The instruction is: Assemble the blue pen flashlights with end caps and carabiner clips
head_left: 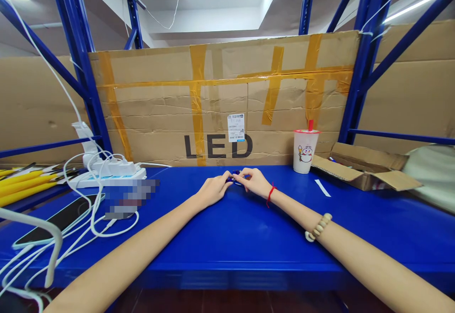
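Both my hands meet near the back of the blue shelf (227,223), in front of the cardboard. Between the fingertips is a small dark blue object (236,176), mostly covered by the fingers, so its kind does not show. My left hand (213,190) pinches it from the left, thumb and fingers together. From the right, my right hand (254,183) closes thumb and index finger on it. A red string circles the right wrist, and a beaded bracelet (320,228) sits farther up that forearm.
A paper cup (304,152) with a red straw and an opened cardboard box (366,168) stand at right, near a white strip (323,188). At left are a power strip (110,175), tangled white cables, a phone (57,220) and yellow-handled items (28,183). Blue posts flank the shelf.
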A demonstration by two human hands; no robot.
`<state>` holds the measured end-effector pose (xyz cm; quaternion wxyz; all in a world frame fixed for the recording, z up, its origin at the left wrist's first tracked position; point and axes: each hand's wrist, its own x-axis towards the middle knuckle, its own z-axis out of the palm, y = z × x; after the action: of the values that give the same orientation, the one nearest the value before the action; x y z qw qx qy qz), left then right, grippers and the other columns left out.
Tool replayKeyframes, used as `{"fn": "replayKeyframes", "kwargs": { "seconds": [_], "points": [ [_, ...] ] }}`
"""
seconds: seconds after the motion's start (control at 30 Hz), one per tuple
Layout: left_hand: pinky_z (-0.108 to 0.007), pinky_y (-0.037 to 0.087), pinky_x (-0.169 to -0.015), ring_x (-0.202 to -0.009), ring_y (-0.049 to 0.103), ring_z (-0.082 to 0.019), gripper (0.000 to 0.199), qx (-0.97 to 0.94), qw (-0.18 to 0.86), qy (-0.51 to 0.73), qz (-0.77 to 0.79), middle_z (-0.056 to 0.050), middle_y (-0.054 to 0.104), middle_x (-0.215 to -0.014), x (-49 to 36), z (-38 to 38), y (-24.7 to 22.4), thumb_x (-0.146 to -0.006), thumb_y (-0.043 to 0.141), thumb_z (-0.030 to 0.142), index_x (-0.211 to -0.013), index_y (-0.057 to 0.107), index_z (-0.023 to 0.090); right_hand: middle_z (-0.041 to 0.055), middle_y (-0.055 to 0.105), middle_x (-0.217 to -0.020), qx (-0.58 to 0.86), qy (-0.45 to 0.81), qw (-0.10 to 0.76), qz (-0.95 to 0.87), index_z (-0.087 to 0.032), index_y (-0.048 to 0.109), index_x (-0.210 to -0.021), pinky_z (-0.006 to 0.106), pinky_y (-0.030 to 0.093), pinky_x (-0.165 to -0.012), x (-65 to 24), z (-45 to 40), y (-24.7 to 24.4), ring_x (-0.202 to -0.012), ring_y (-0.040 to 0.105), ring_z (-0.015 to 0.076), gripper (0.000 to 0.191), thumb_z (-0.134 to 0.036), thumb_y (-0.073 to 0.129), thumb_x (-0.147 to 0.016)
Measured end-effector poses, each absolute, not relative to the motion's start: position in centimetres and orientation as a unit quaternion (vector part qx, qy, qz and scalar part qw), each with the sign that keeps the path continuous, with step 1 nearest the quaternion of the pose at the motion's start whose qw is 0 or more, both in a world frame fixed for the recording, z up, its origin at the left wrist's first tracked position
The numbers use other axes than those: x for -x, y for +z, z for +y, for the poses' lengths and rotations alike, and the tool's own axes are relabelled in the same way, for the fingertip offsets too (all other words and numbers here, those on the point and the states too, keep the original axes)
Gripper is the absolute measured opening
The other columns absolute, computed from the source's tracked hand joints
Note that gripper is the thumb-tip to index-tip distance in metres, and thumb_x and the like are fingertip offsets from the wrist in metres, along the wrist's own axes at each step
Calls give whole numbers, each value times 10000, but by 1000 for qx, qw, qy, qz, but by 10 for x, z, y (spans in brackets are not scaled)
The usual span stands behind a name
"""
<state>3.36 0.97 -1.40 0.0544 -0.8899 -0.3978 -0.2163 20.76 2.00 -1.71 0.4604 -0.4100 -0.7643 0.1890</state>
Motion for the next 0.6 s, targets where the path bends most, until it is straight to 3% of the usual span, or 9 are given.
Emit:
{"fn": "replayKeyframes", "kwargs": {
  "seconds": [0.2, 0.37, 0.6],
  "points": [
    [-273, 436, -679, -855, 597, -191, 235, 887, 41, -228, -400, -50, 600, -987, -34, 8, -13, -905, 246, 317, -1066, 375, 207, -24, 457, -414, 428, 282, 458, -726, -112, 597, -587, 196, 308, -388, -209, 20, -13, -345, 380, 50, 442, -554, 625, -594],
    [-263, 436, -684, -857, 593, -177, 267, 898, 11, -233, -373, -43, 597, -1000, -33, 5, -10, -910, 232, 322, -1120, 362, 219, -35, 446, -404, 455, 366, 417, -696, -109, 625, -626, 182, 285, -390, -215, 21, -10, -372, 354, 38, 460, -563, 646, -557],
    [-265, 431, -767, -915, 577, -163, 254, 908, 7, -254, -333, -34, 565, -1088, -32, 4, -11, -907, 258, 321, -1106, 381, 224, -36, 465, -426, 458, 386, 404, -691, -124, 632, -637, 178, 273, -384, -219, 24, -8, -394, 371, 39, 454, -552, 684, -494]
  ]
}}
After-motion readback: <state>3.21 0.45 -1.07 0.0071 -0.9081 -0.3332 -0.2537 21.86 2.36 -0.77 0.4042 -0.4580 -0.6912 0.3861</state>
